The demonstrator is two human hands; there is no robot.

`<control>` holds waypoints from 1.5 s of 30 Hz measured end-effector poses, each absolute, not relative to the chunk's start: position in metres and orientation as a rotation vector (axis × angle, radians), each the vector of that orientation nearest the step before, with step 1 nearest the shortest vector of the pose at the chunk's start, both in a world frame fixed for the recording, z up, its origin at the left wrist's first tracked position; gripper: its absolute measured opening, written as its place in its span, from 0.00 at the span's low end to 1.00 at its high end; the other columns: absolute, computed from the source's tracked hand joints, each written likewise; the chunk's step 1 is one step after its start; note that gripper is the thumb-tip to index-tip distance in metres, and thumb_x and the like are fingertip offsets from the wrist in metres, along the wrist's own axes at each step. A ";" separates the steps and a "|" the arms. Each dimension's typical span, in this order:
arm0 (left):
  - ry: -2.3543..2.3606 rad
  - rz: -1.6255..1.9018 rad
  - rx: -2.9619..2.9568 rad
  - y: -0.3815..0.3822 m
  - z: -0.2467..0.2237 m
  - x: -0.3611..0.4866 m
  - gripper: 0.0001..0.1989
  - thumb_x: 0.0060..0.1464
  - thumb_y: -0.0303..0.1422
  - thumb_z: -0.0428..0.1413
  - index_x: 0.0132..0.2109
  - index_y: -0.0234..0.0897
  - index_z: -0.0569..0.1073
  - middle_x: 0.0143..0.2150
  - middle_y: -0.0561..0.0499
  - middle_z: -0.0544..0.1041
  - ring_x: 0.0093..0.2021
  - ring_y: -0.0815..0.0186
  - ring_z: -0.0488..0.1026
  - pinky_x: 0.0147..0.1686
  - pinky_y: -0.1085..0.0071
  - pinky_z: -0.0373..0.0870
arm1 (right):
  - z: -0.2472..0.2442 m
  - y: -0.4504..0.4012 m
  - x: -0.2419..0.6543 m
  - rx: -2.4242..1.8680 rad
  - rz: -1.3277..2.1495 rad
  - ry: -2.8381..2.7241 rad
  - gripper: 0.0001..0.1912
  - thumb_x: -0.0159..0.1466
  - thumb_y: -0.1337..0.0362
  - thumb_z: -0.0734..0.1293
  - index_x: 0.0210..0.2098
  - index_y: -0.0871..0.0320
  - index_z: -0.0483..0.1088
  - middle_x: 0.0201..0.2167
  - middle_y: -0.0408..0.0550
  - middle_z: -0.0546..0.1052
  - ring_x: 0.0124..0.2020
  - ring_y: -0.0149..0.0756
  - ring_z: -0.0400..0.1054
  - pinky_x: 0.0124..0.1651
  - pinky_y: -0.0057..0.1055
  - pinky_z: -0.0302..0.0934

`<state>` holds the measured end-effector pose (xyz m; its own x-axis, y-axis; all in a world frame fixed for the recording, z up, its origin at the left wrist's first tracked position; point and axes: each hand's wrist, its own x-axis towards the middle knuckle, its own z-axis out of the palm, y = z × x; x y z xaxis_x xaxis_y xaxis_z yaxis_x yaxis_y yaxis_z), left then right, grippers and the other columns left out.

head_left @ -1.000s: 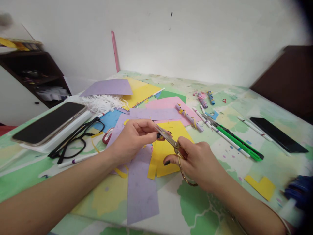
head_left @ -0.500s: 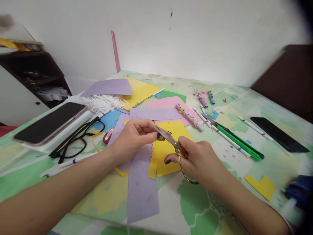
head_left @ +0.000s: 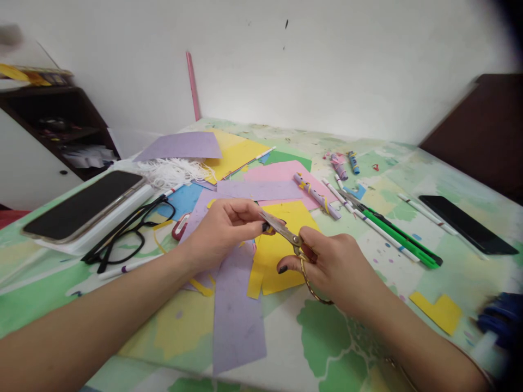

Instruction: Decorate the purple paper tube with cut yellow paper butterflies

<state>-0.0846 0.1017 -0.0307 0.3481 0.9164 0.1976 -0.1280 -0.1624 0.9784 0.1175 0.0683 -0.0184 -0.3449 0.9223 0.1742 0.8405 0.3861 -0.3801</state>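
Landmark for all positions: the yellow paper sheet [head_left: 278, 276] lying below the hands on the patterned tablecloth [head_left: 335, 348].

Right hand [head_left: 327, 264]: over the right edge of the yellow paper sheet, fingers grasping the gold-handled scissors [head_left: 286, 232] by the grips. One handle loop shows beneath the hand. The blades extend over the yellow paper sheet, angled away and to the left, their tips at the left fingertips.

Left hand [head_left: 224, 228]: at the left side of the yellow paper sheet, fingers curled in, thumb and fingertips pinched on a small yellow piece [head_left: 269, 231]. Its outline is mostly hidden; whether the blades are biting into it cannot be told.

Surroundings: a narrow yellow strip [head_left: 255, 280] lies along the left edge of the yellow paper sheet, and a lilac strip [head_left: 240, 332] runs left of and nearer than it. A pink sheet [head_left: 275, 171] and a decorated lilac paper roll [head_left: 316, 196] lie beyond it. Right of it rest a green utility knife [head_left: 402, 240] and, farther out, a black smartphone [head_left: 466, 224]. Black-framed eyeglasses [head_left: 141, 239] lie well to its left, with white yarn [head_left: 175, 170] beyond them.
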 end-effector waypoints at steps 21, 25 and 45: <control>0.832 1.364 2.001 0.088 -0.024 -0.070 0.10 0.49 0.20 0.58 0.34 0.39 0.80 0.30 0.51 0.74 0.31 0.69 0.70 0.32 0.72 0.66 | -0.018 0.069 0.110 -0.898 1.895 -1.044 0.09 0.61 0.62 0.65 0.27 0.56 0.62 0.13 0.31 0.49 0.13 0.20 0.39 0.15 0.21 0.34; 0.776 1.472 2.321 0.088 -0.023 -0.072 0.10 0.48 0.20 0.59 0.35 0.40 0.79 0.30 0.51 0.73 0.30 0.68 0.69 0.31 0.70 0.67 | -0.019 0.070 0.111 -0.863 1.974 -0.968 0.08 0.61 0.65 0.64 0.26 0.56 0.62 0.12 0.31 0.48 0.13 0.21 0.38 0.14 0.21 0.32; 1.045 0.873 1.786 0.083 -0.015 -0.071 0.06 0.50 0.32 0.58 0.29 0.36 0.77 0.27 0.51 0.78 0.28 0.68 0.71 0.25 0.76 0.67 | -0.018 0.065 0.109 -1.257 1.307 -1.507 0.04 0.58 0.64 0.66 0.28 0.57 0.69 0.12 0.32 0.57 0.13 0.21 0.48 0.16 0.22 0.42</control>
